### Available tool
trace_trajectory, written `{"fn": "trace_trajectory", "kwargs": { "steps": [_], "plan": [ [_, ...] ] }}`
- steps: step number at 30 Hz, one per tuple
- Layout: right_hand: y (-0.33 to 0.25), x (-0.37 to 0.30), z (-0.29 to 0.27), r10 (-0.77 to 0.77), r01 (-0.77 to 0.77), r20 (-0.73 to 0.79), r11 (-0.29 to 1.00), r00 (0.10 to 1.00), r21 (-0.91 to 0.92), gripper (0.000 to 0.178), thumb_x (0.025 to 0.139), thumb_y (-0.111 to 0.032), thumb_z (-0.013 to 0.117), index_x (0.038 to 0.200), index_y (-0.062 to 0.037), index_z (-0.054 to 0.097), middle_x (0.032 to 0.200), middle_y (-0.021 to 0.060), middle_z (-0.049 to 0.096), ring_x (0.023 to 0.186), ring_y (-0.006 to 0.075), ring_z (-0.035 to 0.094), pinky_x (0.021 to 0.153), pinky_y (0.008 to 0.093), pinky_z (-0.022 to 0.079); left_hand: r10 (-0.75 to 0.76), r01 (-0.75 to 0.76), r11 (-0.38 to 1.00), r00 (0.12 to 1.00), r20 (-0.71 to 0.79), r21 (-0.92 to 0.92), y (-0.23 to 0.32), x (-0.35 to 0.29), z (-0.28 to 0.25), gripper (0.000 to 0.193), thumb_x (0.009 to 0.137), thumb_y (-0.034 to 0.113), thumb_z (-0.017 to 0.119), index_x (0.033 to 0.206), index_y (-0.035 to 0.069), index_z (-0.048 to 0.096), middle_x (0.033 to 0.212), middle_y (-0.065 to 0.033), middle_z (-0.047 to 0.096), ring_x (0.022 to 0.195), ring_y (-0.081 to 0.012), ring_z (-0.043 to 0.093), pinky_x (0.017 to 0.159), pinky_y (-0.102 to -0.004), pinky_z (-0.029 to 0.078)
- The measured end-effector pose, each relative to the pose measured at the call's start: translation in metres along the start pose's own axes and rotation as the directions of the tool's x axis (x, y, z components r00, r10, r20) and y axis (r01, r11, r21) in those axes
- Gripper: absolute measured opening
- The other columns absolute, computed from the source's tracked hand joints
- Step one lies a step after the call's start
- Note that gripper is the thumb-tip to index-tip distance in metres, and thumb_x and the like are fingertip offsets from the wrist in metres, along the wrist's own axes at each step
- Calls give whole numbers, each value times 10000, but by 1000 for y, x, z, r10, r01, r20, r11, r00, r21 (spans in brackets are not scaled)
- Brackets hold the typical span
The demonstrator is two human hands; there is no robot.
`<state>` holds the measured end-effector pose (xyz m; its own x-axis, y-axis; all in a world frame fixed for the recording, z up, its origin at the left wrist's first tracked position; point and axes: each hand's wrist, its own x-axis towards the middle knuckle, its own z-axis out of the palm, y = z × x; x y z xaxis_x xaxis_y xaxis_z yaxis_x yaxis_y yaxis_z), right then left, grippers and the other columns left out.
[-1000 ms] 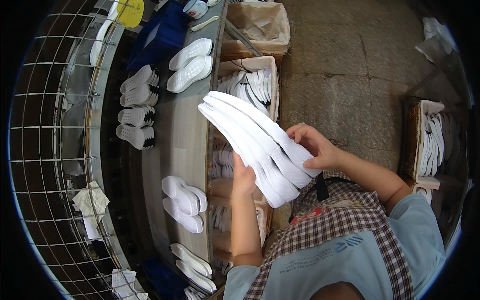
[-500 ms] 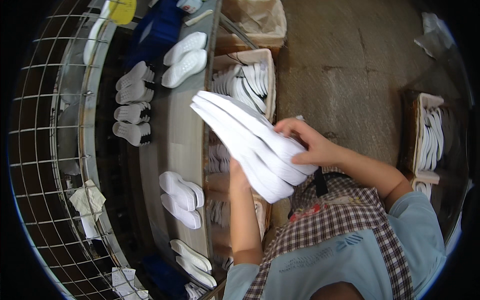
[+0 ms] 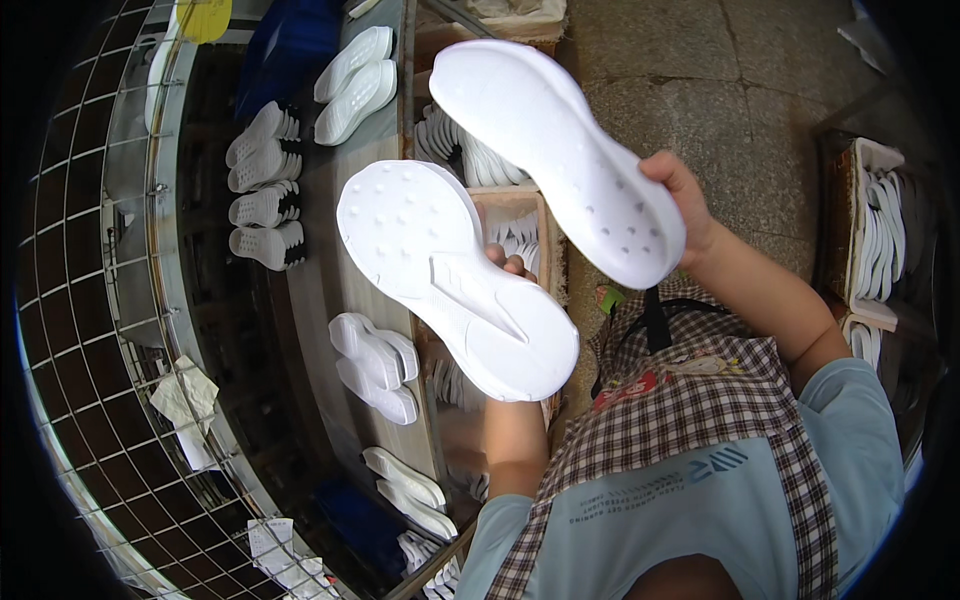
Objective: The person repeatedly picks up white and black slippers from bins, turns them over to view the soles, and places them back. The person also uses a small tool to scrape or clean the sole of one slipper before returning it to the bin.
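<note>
My right hand (image 3: 688, 208) grips a white shoe sole (image 3: 545, 135) by its heel end, and the sole slants up to the left with small holes in the heel. My left hand (image 3: 508, 262) is closed around a second white shoe sole (image 3: 410, 235), whose studded underside faces me. The edge of another sole shows behind that one; how many are stacked there is hidden. Most of my left hand is behind the soles, only fingertips show at the side. The two held lots are apart, with the right one higher.
Left of me runs a narrow bench (image 3: 375, 275) carrying sole pairs (image 3: 372, 365). Several more soles (image 3: 262, 195) stand further left, behind a wire grid (image 3: 95, 330). Lined bins of soles (image 3: 515, 205) stand beside the bench; another bin (image 3: 868, 240) is at the right. A blue container (image 3: 290, 50) is at the far left.
The stack of soles has been split: my right hand has drawn one sole up and away to the right. My left hand keeps the rest, now turned underside toward me.
</note>
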<state>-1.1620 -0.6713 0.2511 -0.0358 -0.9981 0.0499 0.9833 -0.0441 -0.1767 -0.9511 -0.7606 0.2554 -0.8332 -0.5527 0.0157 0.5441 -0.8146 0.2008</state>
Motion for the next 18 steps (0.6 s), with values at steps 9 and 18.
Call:
{"fn": "trace_trajectory", "kwargs": {
  "steps": [9, 18],
  "plan": [
    [31, 9, -19, 53, -54, -19, 997, 998, -54, 781, 715, -229, 613, 1386, 9, 292, 1296, 235, 438, 1099, 278, 545, 910, 351, 494, 259, 9, 846, 868, -425, 534, -11, 18, -4, 468, 907, 337, 521, 1227, 9, 423, 1010, -105, 535, 993, -236, 526, 839, -354, 509],
    [19, 4, -32, 167, -122, -149, 955, 975, 271, 568, 763, -264, 440, 1224, 62, 503, 993, 210, 648, 780, 293, 682, 660, 360, 598, 16, -20, 999, 986, 165, 25, 15, 16, -12, 755, 834, 401, 592, 1377, 13, 238, 1017, -123, 488, 849, -218, 496, 610, -296, 417]
  ]
}}
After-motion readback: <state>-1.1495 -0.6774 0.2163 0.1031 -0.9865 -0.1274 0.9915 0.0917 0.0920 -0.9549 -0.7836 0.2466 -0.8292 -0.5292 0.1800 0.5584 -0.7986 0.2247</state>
